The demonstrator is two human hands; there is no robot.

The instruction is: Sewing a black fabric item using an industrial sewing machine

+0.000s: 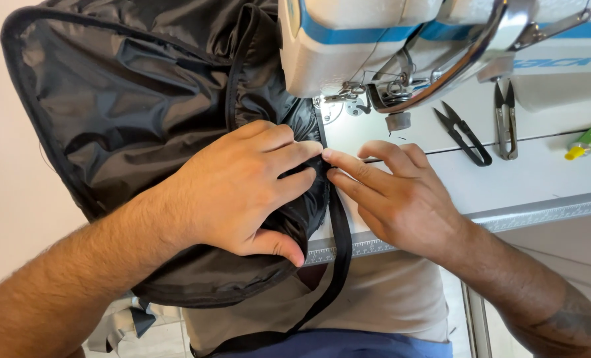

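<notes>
my left hand (242, 189) lies curled on the black fabric (143, 113), fingers bunching it on the table (541, 172) by the sewing machine (401, 40). my right hand (395, 192) rests flat, fingers open, fingertips pressing the black strap (340, 245) along the fabric's edge. two snips (484, 129) lie beyond.

Left forearm came in from lower left, bare, angled up to the right. Left hand (242, 189) lay palm down, fingers spread and curled, thumb tucked under at the lower edge, pressing down. Right forearm entered from lower right, a dark mark on its skin. Right hand (395, 195) lay flat, fingers extended leftward, fingertips (328, 156) meeting the left hand's.
</notes>
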